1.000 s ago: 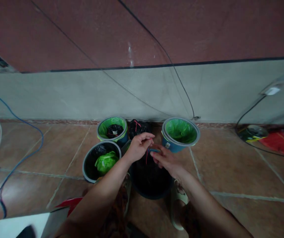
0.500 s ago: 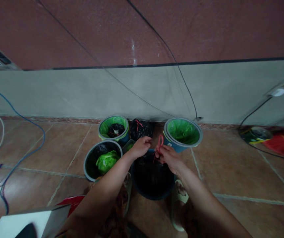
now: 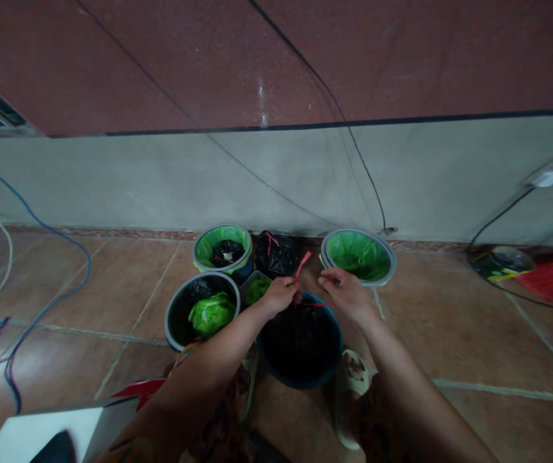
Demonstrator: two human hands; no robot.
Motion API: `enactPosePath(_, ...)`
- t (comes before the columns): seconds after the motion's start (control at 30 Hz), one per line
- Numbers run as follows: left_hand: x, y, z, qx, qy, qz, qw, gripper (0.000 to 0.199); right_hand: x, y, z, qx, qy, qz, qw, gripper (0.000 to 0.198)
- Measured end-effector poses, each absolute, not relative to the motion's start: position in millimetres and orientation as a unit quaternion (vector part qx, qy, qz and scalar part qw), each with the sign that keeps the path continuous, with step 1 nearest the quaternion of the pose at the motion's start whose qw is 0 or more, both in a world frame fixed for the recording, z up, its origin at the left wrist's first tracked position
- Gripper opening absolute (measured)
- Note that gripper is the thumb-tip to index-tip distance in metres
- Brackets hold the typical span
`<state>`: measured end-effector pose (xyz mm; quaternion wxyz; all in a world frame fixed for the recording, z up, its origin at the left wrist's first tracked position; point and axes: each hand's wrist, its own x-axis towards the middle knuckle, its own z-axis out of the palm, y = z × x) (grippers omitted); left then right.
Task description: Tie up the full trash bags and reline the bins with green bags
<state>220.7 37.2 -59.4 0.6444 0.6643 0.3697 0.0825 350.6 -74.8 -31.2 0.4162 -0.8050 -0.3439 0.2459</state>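
A round dark bin (image 3: 338, 350) with a blue rim stands on the floor between my feet, with a black plastic bag (image 3: 300, 347) in it. Over its far rim, my left hand (image 3: 281, 294) pinches a red drawstring (image 3: 303, 262), one end sticking up above the fingers. A thin red strand runs sideways, taut, from there to my right hand (image 3: 348, 296), which is half curled at the bin's right side. The strand meets the underside of that hand; the exact grip is hidden.
Behind are a tied black bag (image 3: 277, 253), a green-lined bin (image 3: 358, 256) and another bin (image 3: 223, 247). At left a bin (image 3: 169, 315) holds a green bag (image 3: 213, 314). A blue cable (image 3: 64, 238) crosses the floor; a white box (image 3: 49, 434) is near-left.
My left hand has moved right and down and taken hold of the red drawstring. My right hand has let go of the upright loop and shifted right, with a strand now stretched between both hands.
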Motion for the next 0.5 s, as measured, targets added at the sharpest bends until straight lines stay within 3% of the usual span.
enactPosePath(0.17,221.7,42.1,-63.6,0.648,0.421,0.074,0.630,0.021,352.3,-91.9,-47.1,-0.847,-0.457,0.248,0.113,0.033)
enactPosePath(0.27,222.0,40.1,-64.9,0.705,0.387,0.053,0.592,0.022,341.6,-97.2,-49.6,-0.830,-0.485,0.276,-0.010,0.023)
enactPosePath(0.37,221.8,36.5,-67.3,0.767,0.327,0.039,0.550,0.027,334.1,-95.5,-42.4,-0.778,-0.534,0.332,-0.018,0.005)
enactPosePath(0.5,220.4,31.2,-71.4,0.821,0.223,-0.015,0.526,0.020,336.9,-87.6,-31.8,-0.757,-0.578,0.288,0.094,0.020)
